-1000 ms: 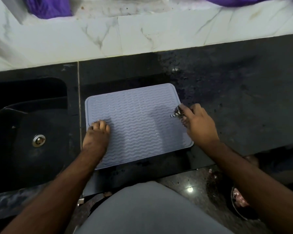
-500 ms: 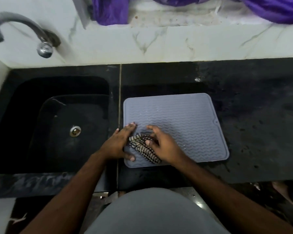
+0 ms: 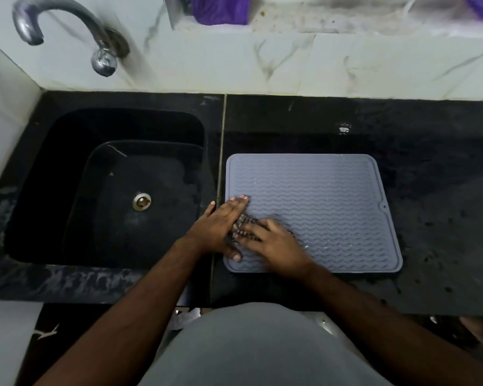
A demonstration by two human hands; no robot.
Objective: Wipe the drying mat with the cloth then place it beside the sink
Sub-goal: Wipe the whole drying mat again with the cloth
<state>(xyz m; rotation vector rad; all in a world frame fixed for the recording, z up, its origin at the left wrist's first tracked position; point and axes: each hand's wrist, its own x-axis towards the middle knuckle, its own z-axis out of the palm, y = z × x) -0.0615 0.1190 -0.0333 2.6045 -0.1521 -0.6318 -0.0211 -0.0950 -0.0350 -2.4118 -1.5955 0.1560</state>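
Observation:
A grey ribbed drying mat [image 3: 326,201] lies flat on the black counter, just right of the sink [image 3: 117,190]. A small striped cloth [image 3: 241,222] is bunched on the mat's left part, mostly hidden under my fingers. My right hand [image 3: 273,243] presses down on the cloth with its fingers over it. My left hand [image 3: 221,227] rests flat on the mat's left edge, fingers spread, touching the cloth's left side.
The black sink has a metal drain [image 3: 141,201] and a curved tap [image 3: 67,26] above it. White marble wall runs along the back, with purple fabric [image 3: 221,9] on the ledge. The wet black counter [image 3: 444,190] stretches right of the mat.
My right hand has carried the cloth from the mat's right edge across to its left side, next to my left hand. The view has swung left, showing the sink and tap.

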